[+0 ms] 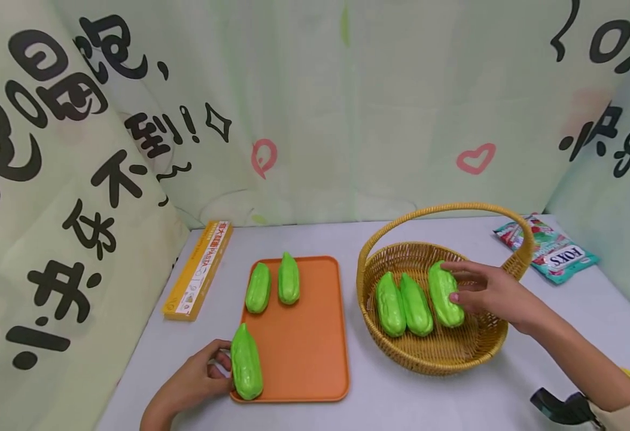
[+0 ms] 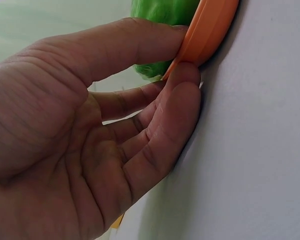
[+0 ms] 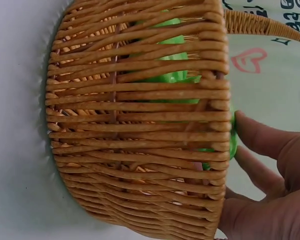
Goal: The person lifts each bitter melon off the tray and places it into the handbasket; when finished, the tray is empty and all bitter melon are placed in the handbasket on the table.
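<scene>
Six green gourds total | 3 in basket (image 1: 455, 353), 3 on orange tray (image 1: 304, 335) | R hand (image 1: 495, 293) fingers loosely extended, touching rightmost basket gourd (image 1: 445, 293), grip prob. not closed | L hand (image 1: 198, 380) fingers relaxed against tray-corner gourd (image 1: 246, 362) & tray rim.

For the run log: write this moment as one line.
left hand touches gourd at orange tray edge | right hand on rightmost gourd in wicker basket | two gourds remain beside it
</scene>
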Tool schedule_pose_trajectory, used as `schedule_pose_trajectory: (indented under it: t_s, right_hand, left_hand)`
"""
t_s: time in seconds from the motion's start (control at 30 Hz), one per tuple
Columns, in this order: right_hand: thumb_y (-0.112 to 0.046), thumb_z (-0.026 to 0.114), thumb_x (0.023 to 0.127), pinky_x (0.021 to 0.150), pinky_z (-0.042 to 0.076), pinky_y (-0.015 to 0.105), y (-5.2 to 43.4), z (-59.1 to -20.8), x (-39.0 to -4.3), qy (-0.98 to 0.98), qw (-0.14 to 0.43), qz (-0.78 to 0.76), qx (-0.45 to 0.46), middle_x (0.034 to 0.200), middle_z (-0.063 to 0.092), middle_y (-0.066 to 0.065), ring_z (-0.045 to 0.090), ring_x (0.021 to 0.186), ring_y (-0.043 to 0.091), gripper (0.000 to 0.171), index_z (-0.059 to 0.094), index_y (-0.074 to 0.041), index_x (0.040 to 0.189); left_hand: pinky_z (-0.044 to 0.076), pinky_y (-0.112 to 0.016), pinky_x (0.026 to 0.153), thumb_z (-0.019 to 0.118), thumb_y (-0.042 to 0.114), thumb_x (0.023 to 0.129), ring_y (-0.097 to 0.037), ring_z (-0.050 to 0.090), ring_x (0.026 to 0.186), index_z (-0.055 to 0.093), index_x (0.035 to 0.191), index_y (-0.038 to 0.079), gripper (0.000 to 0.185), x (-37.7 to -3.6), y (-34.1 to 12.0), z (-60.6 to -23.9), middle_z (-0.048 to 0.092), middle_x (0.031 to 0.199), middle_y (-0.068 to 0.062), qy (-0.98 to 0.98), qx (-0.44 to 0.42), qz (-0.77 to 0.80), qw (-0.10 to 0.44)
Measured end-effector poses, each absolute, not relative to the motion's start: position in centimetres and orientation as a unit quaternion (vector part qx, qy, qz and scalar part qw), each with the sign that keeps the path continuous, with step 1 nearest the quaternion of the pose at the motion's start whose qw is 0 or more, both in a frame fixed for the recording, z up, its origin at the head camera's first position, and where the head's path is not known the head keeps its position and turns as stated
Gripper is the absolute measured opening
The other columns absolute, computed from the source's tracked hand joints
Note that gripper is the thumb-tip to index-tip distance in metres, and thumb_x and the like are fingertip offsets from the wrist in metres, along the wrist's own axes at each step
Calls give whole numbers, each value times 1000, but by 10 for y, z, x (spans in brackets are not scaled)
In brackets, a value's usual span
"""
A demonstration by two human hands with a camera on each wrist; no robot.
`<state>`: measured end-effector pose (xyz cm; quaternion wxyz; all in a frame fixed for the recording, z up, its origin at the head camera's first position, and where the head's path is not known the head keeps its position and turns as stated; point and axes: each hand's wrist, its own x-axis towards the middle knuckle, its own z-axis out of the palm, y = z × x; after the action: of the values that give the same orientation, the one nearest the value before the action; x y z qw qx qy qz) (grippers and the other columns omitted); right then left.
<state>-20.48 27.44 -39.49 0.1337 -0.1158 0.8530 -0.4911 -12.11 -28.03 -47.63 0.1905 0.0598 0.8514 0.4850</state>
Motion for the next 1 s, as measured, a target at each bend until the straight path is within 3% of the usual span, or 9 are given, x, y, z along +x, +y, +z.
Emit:
schedule_pose_trajectory:
  t_s: [0.1,0.23,0.43,0.73,1.0]
  right_hand:
    - [-19,72,91,74,56,39,275,-400,-208,855,140,-487,-110,137,46,34,60,109,36,64,44,-4,147]
    - [-13,72,91,75,56,39,272,-408,-212,855,150,-482,-121,138,43,37,54,117,45,61,45,-1,144]
    - [-12,73,90,83,52,48,268,-413,-221,876,144,-442,-129,138,42,35,40,126,55,56,50,-2,140]
    - [-7,72,89,80,53,46,270,-418,-225,876,162,-439,-117,134,42,38,44,121,55,55,49,3,138]
    - [-4,70,91,77,55,43,267,-420,-228,864,183,-455,-108,132,45,38,52,116,48,55,47,3,140]
  left_hand:
    - [48,-28,67,79,12,78,-22,60,76,50,132,-1,62,-122,-278,-476,57,96,-7,851,58,486,191]
    - [48,-28,66,79,12,78,-21,60,75,49,132,-2,63,-122,-280,-476,57,95,-7,852,57,483,193]
    - [48,-28,66,79,13,79,-21,60,75,50,132,-2,62,-123,-283,-479,57,96,-7,849,61,489,190]
    - [47,-27,66,79,13,79,-21,59,75,49,133,-2,63,-125,-281,-482,57,96,-7,842,56,498,199]
    - [47,-27,66,78,12,80,-20,60,75,50,133,1,62,-122,-283,-483,58,95,-6,848,53,493,188]
